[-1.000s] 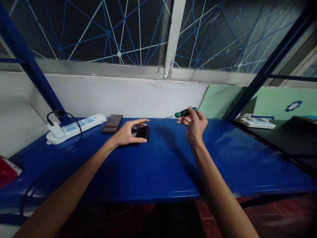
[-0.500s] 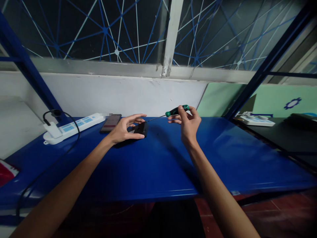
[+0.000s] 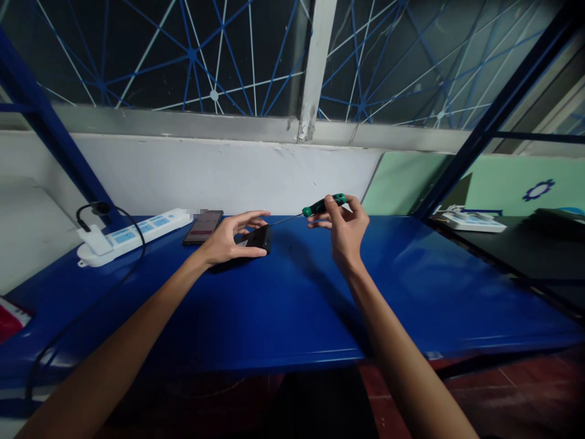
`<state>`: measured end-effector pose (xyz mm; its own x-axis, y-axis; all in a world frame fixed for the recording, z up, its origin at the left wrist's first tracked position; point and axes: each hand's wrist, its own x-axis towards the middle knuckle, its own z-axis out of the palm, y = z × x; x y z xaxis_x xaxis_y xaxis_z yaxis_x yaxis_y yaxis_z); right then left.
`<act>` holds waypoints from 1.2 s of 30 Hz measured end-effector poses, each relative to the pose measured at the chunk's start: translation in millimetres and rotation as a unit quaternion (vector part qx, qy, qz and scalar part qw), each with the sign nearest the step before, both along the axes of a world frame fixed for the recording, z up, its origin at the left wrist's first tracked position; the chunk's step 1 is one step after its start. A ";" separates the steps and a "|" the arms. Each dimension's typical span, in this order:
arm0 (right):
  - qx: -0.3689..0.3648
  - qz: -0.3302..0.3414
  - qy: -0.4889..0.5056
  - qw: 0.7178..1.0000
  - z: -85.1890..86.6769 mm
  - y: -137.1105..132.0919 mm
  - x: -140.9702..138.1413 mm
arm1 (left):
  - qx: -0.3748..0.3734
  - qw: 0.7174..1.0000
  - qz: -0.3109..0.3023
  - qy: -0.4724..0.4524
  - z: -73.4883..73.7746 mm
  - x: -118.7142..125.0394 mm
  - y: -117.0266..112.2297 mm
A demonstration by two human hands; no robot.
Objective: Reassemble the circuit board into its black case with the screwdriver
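My left hand (image 3: 227,239) grips a small black box-like device (image 3: 258,239), thumb along its near side and fingers over the far side. A pale patch shows on the device beside the palm; its underside is hidden. In my right hand (image 3: 348,224) is a screwdriver (image 3: 323,205) with a green and black handle, pinched between thumb and fingers. Its thin shaft slants down to the left, and the tip meets the upper right end of the device. Whether it sits in a screw is too small to tell.
On the blue table (image 3: 283,305), a phone (image 3: 203,228) lies behind my left hand. A white power strip (image 3: 137,236) with a plugged-in black cable (image 3: 142,244) is at the left. A red and white object (image 3: 13,320) sits at the left edge. Another white strip (image 3: 475,222) lies far right.
The screwdriver handle and my right hand have shifted very slightly left. My left hand and the device stay where they were; the whole view has moved a little.
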<state>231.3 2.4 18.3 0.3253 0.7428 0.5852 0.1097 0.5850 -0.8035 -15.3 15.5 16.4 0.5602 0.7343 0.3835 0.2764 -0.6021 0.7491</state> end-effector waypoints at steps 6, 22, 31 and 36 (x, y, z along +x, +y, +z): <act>-0.011 0.002 -0.010 1.000 2.5 0.2 4.3 | 0.040 0.998 0.027 0.033 -0.1 5.1 -4.7; -0.115 0.092 -0.026 0.989 -1.3 9.8 24.1 | 0.049 0.996 0.037 0.068 -3.6 10.8 -7.3; -0.103 0.064 -0.082 0.989 -2.9 6.5 25.5 | 0.060 0.995 0.037 0.071 -5.9 10.7 -5.7; -0.124 0.135 -0.028 0.983 -1.0 7.2 26.8 | 0.057 0.995 0.034 0.079 -7.2 10.1 -5.5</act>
